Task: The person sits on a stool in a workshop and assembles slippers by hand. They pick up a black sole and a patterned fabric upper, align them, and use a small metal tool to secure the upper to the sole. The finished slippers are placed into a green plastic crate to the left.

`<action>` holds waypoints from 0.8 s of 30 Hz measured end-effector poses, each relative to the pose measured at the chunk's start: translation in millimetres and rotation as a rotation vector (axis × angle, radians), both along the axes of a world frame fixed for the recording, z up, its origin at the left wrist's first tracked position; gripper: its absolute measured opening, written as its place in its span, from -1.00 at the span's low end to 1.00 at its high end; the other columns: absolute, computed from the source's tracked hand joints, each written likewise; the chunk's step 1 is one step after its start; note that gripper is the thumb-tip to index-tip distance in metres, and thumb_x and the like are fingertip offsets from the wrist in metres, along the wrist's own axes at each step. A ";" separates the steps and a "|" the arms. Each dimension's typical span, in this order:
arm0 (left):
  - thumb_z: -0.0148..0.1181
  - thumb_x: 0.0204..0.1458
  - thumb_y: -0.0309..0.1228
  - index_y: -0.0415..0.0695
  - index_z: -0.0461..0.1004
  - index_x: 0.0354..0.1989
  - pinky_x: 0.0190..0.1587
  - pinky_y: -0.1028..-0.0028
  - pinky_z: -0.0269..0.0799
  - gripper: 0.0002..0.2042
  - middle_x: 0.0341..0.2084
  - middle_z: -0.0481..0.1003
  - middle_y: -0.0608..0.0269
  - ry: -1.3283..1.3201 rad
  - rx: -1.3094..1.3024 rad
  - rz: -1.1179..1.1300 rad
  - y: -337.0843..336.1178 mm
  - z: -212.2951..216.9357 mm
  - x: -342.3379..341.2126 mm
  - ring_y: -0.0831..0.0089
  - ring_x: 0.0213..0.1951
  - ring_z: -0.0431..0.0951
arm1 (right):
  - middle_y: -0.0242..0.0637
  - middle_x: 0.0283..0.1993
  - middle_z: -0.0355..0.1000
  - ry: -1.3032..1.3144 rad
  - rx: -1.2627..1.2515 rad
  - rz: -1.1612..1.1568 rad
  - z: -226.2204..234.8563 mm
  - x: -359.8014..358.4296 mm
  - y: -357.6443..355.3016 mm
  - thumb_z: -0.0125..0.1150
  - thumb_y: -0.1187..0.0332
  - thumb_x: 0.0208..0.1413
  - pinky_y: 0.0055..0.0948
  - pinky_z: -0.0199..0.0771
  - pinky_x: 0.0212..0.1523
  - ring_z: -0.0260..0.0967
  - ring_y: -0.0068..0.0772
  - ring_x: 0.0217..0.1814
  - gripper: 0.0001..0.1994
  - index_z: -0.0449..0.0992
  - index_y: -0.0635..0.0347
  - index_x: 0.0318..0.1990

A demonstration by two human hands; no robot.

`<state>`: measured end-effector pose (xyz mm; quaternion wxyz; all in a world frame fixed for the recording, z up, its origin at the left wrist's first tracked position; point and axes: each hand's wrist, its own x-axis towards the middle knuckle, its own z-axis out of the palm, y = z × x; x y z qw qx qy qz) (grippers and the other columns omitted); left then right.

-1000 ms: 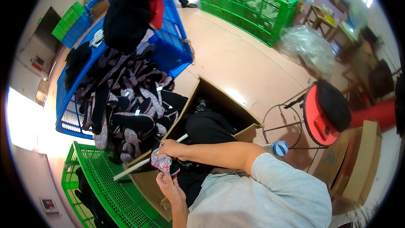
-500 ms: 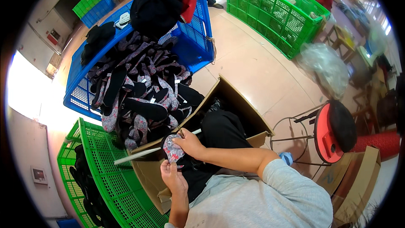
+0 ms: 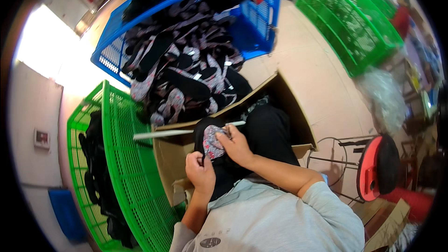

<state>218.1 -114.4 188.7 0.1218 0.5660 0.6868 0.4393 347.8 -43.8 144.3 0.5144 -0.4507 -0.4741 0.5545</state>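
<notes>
The floor [image 3: 305, 60] before me is smooth, pale tile. A perforated blue plastic crate [image 3: 254, 37] stands beyond a heap [image 3: 186, 84] of soft, elongated floral-and-black pieces; a latticed green crate [image 3: 128, 158] stands left. The floral fabric piece [image 3: 213, 145], rounded and dark-edged, is above the wearer's black-trousered lap, by an open cardboard box [image 3: 167, 161]. Right hand [image 3: 236, 147]: forearm angled inward, thumb on the printed face, gripping the piece's right side. Left hand [image 3: 200, 176]: raised, fingers curled, pinching the dark lower edge.
</notes>
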 end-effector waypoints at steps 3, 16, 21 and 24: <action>0.17 -0.15 -0.69 -0.19 0.31 -0.43 -0.44 0.34 0.25 -0.82 -0.54 0.25 0.15 0.124 0.059 -0.032 2.2 6.0 -3.2 0.25 -0.53 0.30 | -0.49 -0.52 0.16 0.057 -0.075 0.077 21.2 10.7 -9.5 0.18 0.29 0.23 -0.54 0.18 -0.45 0.05 -0.69 -0.44 -0.73 0.28 0.22 -0.40; 0.25 -0.20 -0.57 -0.21 0.41 -0.21 -0.03 0.21 0.37 -0.69 -0.18 0.46 0.00 0.126 0.012 -0.226 19.8 34.6 -22.4 0.00 -0.11 0.46 | -0.30 -0.25 0.40 0.160 -0.424 0.530 51.6 35.0 0.3 0.25 0.32 0.20 -0.58 0.54 -0.32 0.47 -0.53 -0.35 -0.73 0.38 0.36 -0.15; 0.43 -0.22 -0.33 -0.06 0.54 -0.03 0.10 0.16 0.36 -0.52 0.06 0.38 -0.16 0.330 -0.093 -0.322 15.6 48.2 -10.8 -0.08 0.06 0.41 | -0.32 -0.33 0.43 0.087 -0.352 0.527 38.5 29.6 1.2 0.24 0.34 0.21 -0.56 0.52 -0.38 0.48 -0.54 -0.39 -0.78 0.38 0.29 -0.20; 0.45 -0.23 -0.26 -0.06 0.60 -0.08 0.11 0.14 0.34 -0.55 0.08 0.37 -0.18 0.375 -0.091 -0.267 16.8 42.2 -5.3 -0.07 0.08 0.39 | -0.34 -0.34 0.42 0.024 -0.370 0.540 48.8 32.8 5.6 0.26 0.35 0.18 -0.58 0.51 -0.41 0.44 -0.58 -0.43 -0.79 0.42 0.32 -0.20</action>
